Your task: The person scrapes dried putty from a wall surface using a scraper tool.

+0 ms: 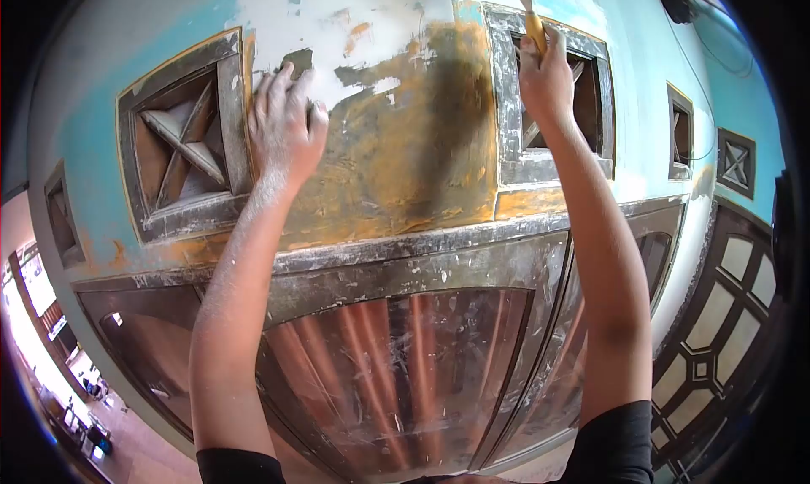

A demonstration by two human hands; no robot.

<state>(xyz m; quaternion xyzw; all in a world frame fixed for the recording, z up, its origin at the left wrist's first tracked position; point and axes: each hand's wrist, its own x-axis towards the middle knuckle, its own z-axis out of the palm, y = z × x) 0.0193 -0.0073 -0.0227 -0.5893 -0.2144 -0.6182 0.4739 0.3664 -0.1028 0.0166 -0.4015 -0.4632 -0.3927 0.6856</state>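
Observation:
My right hand (547,79) is wrapped round the yellow handle of a putty knife (537,30), its blade pointing up past the top of the picture. That hand is in front of the right wooden vent frame (510,159). Dusted with white powder, my left hand (285,121) lies with fingers stretched out against the wall (396,159), beside the left vent frame (232,104). Between the two frames the wall is patchy, with white coating above and bare ochre and grey-brown areas below.
Below runs a wooden ledge (422,246) with peeling white specks, over a glazed window (396,374) with reddish curtains behind it. A panelled door (717,324) stands at the right. Cables (700,70) hang at the upper right. The tiled floor (139,442) shows far below left.

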